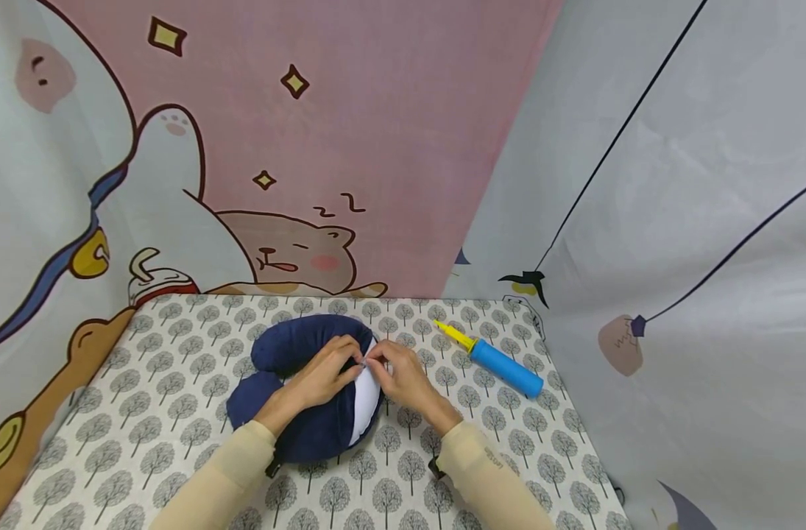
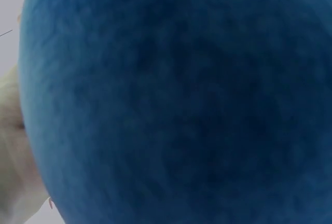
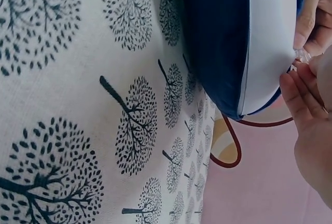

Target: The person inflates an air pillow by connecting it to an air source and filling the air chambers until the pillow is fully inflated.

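A navy U-shaped neck pillow [image 1: 313,438] lies on the table, a white inner section [image 1: 367,405] showing along its right side. At that section sits a small clear air valve [image 3: 302,55], seen in the right wrist view. My left hand [image 1: 324,374] reaches across the pillow and pinches the valve between thumb and fingertips. From the other side my right hand [image 1: 405,375] pinches at the same valve, its fingertips meeting the left ones. Navy plush fabric [image 2: 176,99] fills most of the left wrist view and hides the left fingertips there.
A blue hand pump [image 1: 506,368] with a yellow nozzle [image 1: 452,334] lies to the right of the pillow. The table bears a tree-patterned cloth [image 1: 336,497]. Cartoon-printed curtains [image 1: 376,147] hang behind and at both sides.
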The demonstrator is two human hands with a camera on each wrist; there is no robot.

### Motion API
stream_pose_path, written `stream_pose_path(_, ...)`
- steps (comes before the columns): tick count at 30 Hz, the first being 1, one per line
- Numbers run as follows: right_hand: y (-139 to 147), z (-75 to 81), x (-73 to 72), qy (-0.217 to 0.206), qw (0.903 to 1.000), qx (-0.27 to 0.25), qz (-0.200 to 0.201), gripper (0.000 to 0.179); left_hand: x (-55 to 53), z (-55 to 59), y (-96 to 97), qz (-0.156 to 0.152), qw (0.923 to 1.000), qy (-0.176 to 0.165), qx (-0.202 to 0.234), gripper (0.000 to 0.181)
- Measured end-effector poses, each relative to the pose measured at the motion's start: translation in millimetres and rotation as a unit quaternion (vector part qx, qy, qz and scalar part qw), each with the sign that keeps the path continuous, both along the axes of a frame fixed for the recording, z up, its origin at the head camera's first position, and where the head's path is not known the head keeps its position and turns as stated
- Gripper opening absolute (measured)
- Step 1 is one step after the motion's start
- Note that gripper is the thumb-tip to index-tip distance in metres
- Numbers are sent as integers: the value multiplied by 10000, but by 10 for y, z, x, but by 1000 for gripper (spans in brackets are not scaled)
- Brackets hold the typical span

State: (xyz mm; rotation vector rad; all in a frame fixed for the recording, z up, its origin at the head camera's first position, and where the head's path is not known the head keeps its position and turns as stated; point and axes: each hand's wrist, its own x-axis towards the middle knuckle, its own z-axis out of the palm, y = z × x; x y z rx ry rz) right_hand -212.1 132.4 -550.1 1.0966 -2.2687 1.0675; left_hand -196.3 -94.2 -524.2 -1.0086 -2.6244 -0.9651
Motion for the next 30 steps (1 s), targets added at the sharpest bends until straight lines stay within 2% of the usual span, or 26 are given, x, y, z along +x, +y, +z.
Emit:
stream_pose_path(5,6,-6,-5,314,9992,144,222,7,9,0,4,7,9999,-151,-15,6)
stream_pose_path(13,22,6,-23,1448,9858,812,259,11,16,-4,1,2,9998,-170,-116,5)
stream_pose_path(17,26,20,-26,1893,9732,1293,197,15,14,-21,5,31,9999,-118,-122,5)
stream_pose_path(20,26,30,-33,2232,9594,1718,146,21,11,-33,11,60,9999,-77,-125,6)
stream_pose_path(22,28,38,-35,2390,9514,1936,157,24,13,-38,13,75,9999,-99,-119,6)
stream_pose_path(25,37,49,-34,2508,9447,2102,214,30,22,-39,18,107,9998,-128,-104,7)
stream_pose_path(27,49,56,-28,2474,9463,2067,236,31,25,-37,22,126,9998,-147,-103,7)
stream_pose_path(30,80,58,-11,2314,9547,1862,208,29,22,-30,40,145,9998,-120,-106,7)
